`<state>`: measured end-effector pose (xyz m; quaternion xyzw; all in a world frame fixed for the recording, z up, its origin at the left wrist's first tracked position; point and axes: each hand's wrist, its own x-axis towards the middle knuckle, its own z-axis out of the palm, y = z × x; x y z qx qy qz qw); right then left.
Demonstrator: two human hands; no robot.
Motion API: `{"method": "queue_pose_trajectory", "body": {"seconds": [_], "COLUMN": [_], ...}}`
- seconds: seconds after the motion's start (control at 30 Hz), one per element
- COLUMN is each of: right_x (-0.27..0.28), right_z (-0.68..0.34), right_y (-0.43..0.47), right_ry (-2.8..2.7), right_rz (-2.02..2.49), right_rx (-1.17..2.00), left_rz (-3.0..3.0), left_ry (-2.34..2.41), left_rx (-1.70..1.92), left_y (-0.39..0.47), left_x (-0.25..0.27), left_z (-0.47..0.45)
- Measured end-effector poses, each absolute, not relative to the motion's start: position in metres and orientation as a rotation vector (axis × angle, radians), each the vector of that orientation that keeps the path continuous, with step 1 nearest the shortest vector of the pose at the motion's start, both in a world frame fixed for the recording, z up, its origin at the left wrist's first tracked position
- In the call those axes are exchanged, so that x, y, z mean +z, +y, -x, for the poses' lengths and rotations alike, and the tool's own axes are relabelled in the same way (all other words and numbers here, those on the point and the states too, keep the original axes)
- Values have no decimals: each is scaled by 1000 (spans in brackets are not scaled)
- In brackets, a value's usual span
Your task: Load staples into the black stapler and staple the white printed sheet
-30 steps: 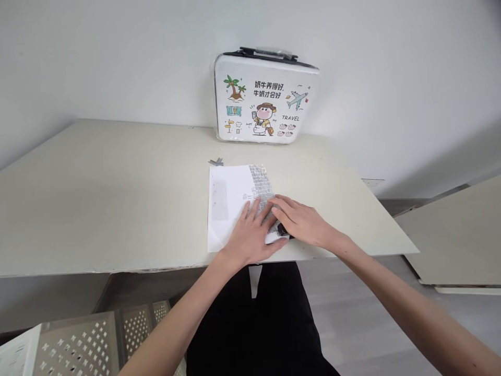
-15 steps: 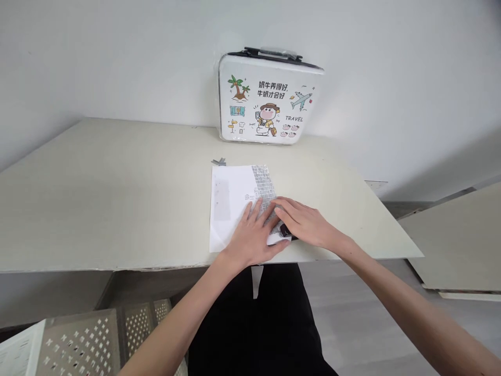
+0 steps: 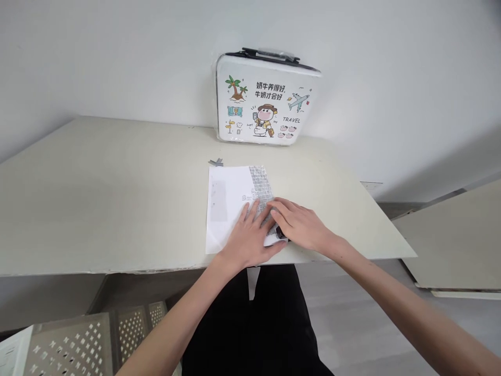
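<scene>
A white printed sheet of paper (image 3: 229,180) with a grey grid pattern along its right side lies near the table's front edge. My left hand (image 3: 250,237) rests flat on it with fingers spread, the thumb near the lower right corner. My right hand (image 3: 299,224) curls palm down over a small black stapler (image 3: 280,233) at the sheet's right edge. Only the stapler's dark front end shows; my palm and fingers hide the rest. The fingertips of my right hand lie close to my left index finger.
Two short grey strips (image 3: 216,162) lie crossed just beyond the sheet. A white case with cartoon prints (image 3: 270,99) and a black handle stands against the wall. The table (image 3: 117,198) ends close to my body. Perforated plastic baskets (image 3: 74,339) stand below at the left.
The view has shifted slightly, moving everything a little left. Less of the stapler's black base shows beneath my right hand. My left hand stays flat on the paper.
</scene>
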<state>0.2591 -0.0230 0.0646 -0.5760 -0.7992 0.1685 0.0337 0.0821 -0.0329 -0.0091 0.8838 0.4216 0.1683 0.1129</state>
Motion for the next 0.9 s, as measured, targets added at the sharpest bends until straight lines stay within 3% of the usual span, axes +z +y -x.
{"method": "queue_pose_trajectory", "body": {"seconds": [0.53, 0.9], "right_x": [43, 39], "right_z": [-245, -278], "right_y": [-23, -28], "right_ry": [-2595, -2104], "right_rz": [1832, 1541], "right_rx": [-33, 391], "left_rz": [-2589, -2595], "left_ry": [1274, 1280], "left_rx": [494, 550], "left_y": [-30, -30], "left_x": [-8, -10], "left_z": [-85, -78]}}
